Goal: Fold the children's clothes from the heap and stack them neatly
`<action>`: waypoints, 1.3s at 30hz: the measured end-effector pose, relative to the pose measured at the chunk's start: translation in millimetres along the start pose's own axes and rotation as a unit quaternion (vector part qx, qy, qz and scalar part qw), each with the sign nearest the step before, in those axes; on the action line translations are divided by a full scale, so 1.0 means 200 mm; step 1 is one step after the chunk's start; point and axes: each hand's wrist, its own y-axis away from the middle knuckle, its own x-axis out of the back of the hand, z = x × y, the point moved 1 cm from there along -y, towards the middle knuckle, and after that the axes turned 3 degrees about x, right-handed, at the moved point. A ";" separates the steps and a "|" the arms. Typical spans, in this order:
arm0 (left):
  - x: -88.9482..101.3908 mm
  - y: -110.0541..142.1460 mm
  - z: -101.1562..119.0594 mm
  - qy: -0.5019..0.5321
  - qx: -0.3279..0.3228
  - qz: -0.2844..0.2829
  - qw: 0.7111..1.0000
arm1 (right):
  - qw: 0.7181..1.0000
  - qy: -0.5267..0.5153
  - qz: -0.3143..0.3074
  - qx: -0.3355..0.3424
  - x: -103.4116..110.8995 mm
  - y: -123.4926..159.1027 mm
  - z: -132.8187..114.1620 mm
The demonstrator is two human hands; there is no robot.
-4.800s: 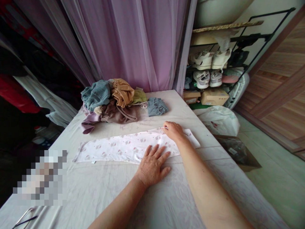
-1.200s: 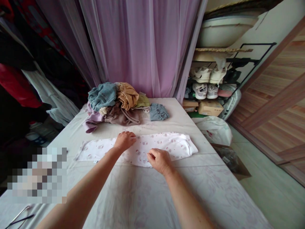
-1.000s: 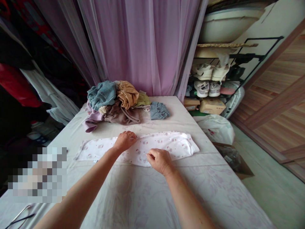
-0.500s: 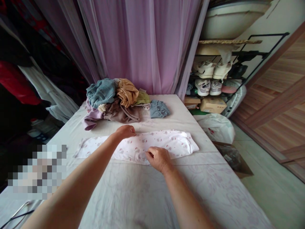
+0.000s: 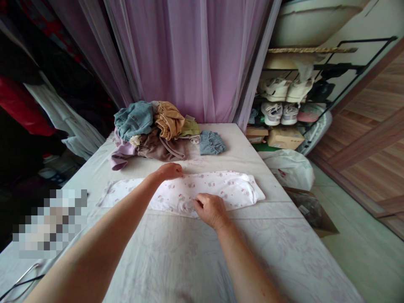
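Well, a long white garment (image 5: 235,189) printed with small pink motifs lies in a flat, narrow strip across the bed sheet (image 5: 176,261), and both hands are on it. The left hand (image 5: 169,171) sits at its far edge, knuckles up, and the right hand (image 5: 210,209) rests at its near edge, fingers curled down into the cloth. Neither is lifting anything. Set on opposite long edges like this, they seem placed to keep the strip straight and pinned against the sheet. Whether either hand is actually pinching the fabric or only pressing on it, I cannot tell from here.

Beyond the garment, a heaped pile of clothes (image 5: 150,134) holds denim, tan and lilac pieces, with a small folded denim piece (image 5: 210,143) just to its right. Behind these hangs a sheer lilac curtain (image 5: 189,63). To the garment's right, past the edge of the bed, stand a shoe rack (image 5: 284,90) with pale sneakers (image 5: 276,89), a cardboard box (image 5: 284,138) and a white plastic bag (image 5: 288,170). Dark hanging clothes (image 5: 38,92) fill the space to the garment's left.
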 end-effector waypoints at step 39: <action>0.07 0.24 -0.39 -0.023 0.014 -0.030 0.999 | 0.999 -0.018 0.025 0.009 -0.02 0.01 0.01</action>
